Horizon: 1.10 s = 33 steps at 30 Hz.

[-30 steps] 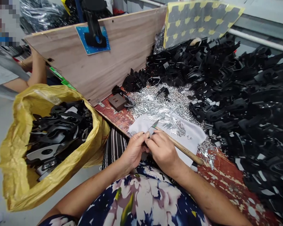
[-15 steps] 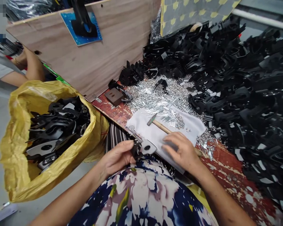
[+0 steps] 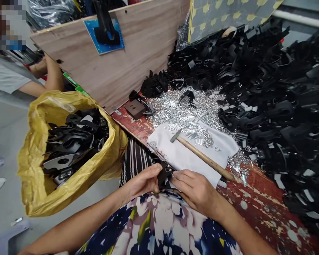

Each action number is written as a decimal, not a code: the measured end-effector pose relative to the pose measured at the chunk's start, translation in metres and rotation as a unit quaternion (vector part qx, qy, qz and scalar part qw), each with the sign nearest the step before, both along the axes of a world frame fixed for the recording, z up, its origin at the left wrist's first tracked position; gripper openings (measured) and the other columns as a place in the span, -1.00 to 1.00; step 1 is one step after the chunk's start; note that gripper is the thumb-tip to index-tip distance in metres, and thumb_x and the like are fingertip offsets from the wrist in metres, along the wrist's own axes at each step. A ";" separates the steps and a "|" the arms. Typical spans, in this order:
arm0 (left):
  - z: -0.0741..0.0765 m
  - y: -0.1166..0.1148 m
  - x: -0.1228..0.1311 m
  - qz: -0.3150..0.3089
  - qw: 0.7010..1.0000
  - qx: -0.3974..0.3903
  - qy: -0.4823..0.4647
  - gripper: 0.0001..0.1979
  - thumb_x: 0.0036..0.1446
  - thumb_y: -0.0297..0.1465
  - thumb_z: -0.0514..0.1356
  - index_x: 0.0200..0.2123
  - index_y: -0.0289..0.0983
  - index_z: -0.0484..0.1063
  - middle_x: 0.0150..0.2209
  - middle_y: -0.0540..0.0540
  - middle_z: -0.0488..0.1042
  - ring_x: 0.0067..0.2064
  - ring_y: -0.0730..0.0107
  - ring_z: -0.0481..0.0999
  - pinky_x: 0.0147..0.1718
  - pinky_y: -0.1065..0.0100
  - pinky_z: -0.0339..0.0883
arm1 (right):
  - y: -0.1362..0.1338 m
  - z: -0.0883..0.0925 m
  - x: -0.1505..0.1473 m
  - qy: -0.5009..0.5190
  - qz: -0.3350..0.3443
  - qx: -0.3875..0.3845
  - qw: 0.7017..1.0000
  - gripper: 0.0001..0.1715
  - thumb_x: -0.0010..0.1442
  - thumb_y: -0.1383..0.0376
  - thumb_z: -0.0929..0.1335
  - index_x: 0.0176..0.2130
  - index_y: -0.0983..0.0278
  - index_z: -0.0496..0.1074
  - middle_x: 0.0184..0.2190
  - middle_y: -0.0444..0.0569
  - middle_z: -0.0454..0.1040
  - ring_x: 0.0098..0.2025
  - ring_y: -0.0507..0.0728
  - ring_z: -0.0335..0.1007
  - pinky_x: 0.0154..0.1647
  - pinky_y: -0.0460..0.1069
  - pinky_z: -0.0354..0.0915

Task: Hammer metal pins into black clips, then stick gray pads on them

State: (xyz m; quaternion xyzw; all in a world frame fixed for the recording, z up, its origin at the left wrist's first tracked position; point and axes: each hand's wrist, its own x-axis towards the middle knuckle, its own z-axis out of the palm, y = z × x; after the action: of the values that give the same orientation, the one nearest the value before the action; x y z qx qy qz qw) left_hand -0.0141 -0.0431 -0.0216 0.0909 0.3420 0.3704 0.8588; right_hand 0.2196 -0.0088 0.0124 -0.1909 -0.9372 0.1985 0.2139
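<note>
Close to my body, a black part with shiny metal bits (image 3: 164, 173) is held between my two hands. My left hand (image 3: 143, 180) grips its left side, thumb on top. The fingers of my right hand (image 3: 194, 189) are pressed together on its right side, covering much of it. Just beyond lies a hammer (image 3: 198, 154) with a wooden handle, resting on a white cloth (image 3: 164, 136). A heap of small silver pins (image 3: 170, 106) spreads over the far end of the cloth and past it.
Left of me stands an open yellow sack (image 3: 66, 205) of black parts. A large pile of black parts (image 3: 268, 88) covers the right side of the red table (image 3: 244, 194). A brown block (image 3: 135, 109) sits by the wooden board (image 3: 138, 53). Another person's arm (image 3: 53, 74) shows at far left.
My right hand has moved left and down from over the hammer handle onto the black part. The part has turned in my left hand. The camera view has shifted slightly left.
</note>
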 end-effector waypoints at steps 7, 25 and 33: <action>0.008 0.012 0.000 -0.028 0.879 0.251 0.404 -0.66 0.32 -0.09 0.18 -0.03 -0.20 0.41 -0.49 0.09 0.38 -0.56 0.43 0.43 -0.62 0.45 0.29 | 0.008 0.003 0.004 -0.079 -0.080 -0.054 0.992 -0.58 0.40 0.20 0.36 0.18 0.30 0.42 -0.07 0.08 0.58 -0.03 0.21 0.48 0.01 0.15 0.42; -0.016 0.041 0.012 0.045 0.769 0.320 0.552 -0.56 0.40 -0.18 0.01 -0.11 -0.27 0.63 -0.39 -0.02 0.53 -0.34 0.28 0.51 -0.33 0.40 0.29 | -0.009 0.013 0.089 -0.075 -0.319 0.011 0.945 -0.39 0.42 0.33 0.27 0.40 0.07 0.22 -0.06 0.03 0.61 -0.19 0.18 0.59 -0.26 0.01 0.42; -0.020 0.039 0.014 0.059 0.763 0.328 0.554 -0.56 0.43 -0.20 -0.03 -0.14 -0.28 0.60 -0.44 0.01 0.46 -0.35 0.30 0.46 -0.31 0.40 0.26 | -0.031 -0.004 0.070 -0.126 -0.309 0.093 0.938 -0.32 0.41 0.43 0.25 0.43 0.10 0.21 -0.43 -0.10 0.46 -0.52 0.06 0.37 -0.49 -0.05 0.25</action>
State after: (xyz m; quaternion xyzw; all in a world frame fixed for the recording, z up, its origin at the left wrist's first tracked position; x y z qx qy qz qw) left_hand -0.0006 -0.0043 -0.0420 0.5359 0.6207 0.3953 0.4138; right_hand 0.2893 -0.0394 0.0083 -0.4733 -0.8658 0.0089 0.1620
